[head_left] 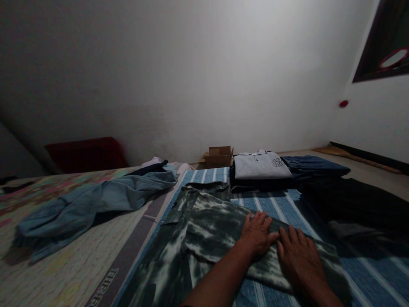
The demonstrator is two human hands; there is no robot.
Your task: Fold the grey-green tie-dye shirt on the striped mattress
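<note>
A pair of dark green and white tie-dye trousers (211,217) lies spread in front of me, waistband at the far end. One leg runs down toward me on the left, and the other is laid out to the right. My left hand (258,232) rests flat on the right-hand leg, fingers stretched out. Just beside it, my right hand (297,256) also presses flat on that leg, fingers extended and thumb near the left thumb. Neither hand grips the cloth. The near end of the left leg runs out of view.
Underneath is a blue striped cloth (271,204). Behind stands a folded stack with a grey shirt (260,166) on top, near folded jeans (315,165) and dark clothes (354,200). Light blue denim (105,198) lies left on a patterned mat (64,277). A cardboard box (219,157) stands by the wall.
</note>
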